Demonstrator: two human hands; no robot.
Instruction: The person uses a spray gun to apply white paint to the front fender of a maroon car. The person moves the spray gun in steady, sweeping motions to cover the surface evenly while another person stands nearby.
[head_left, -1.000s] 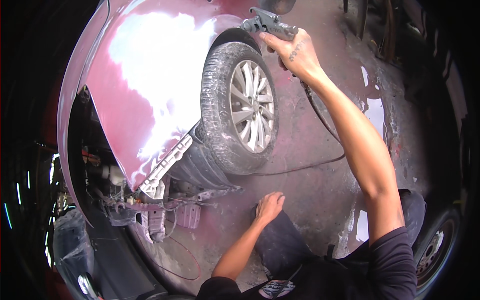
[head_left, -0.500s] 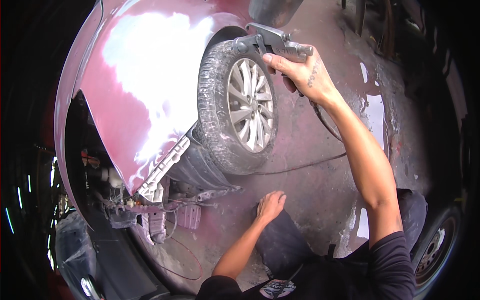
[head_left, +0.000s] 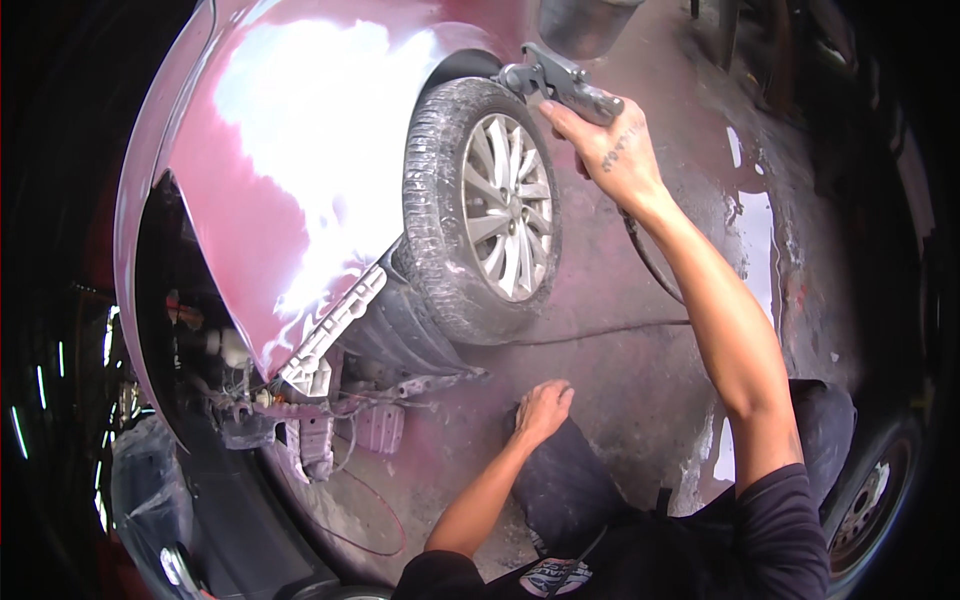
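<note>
Head view, looking down: the right hand (head_left: 608,150) is wrapped around the grip of a grey metal spray gun (head_left: 556,80), fingers closed on the handle, nozzle end pointing left toward the top of the front tyre (head_left: 440,200) and the wheel arch of the dark red fender (head_left: 300,150). A dark cup sits above the gun at the top edge, though I can't tell exactly how it joins. A black air hose (head_left: 640,255) drops from under the wrist and trails across the dusty concrete floor (head_left: 620,370).

The gun looks rigid and fairly light, but I'd guess top-heavy with the cup on, so the pistol grip is the place to take it, index finger free for the trigger. The hose will likely tug at the wrist a bit. The metal is probably slick if there's overspray on it.

The left hand (head_left: 543,408) holds nothing, resting palm-down with fingers loosely curled on the person's dark trouser knee (head_left: 560,480). The silver alloy wheel (head_left: 505,205) is right beside the gun, and the bumper is off, with a white bracket (head_left: 335,330) showing.
</note>
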